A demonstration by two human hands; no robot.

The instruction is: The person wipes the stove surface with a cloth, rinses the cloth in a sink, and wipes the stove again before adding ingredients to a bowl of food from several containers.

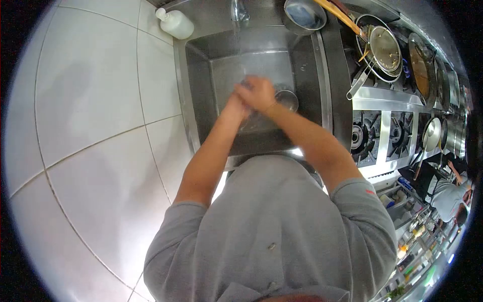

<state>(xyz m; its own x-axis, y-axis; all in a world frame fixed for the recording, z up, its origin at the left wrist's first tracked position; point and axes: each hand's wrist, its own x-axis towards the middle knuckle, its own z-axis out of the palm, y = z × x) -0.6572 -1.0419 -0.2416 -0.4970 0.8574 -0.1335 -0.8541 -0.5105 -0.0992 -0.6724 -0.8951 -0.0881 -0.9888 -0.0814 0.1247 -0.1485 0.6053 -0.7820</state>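
While water runs from the tap (239,12) into the sink (201,65), the person stands close and rubs both hands together over the basin. The right hand (261,93) lies on top, wrapped over the left hand (237,104), so the two press tight on each other and hold nothing else that I can see. Below them, near the drain, sits a small round strainer (288,99), just beside the right hand. A soap bottle (175,22) stands at the far left corner of the sink, well apart from the hands.

I think this is the scrubbing part of a hand wash. The water falls a bit beyond the hands, so a rinse would call for a reach forward under the stream.

Pans (385,48) crowd the stove (382,133) on the right, and another person (450,194) works farther off.
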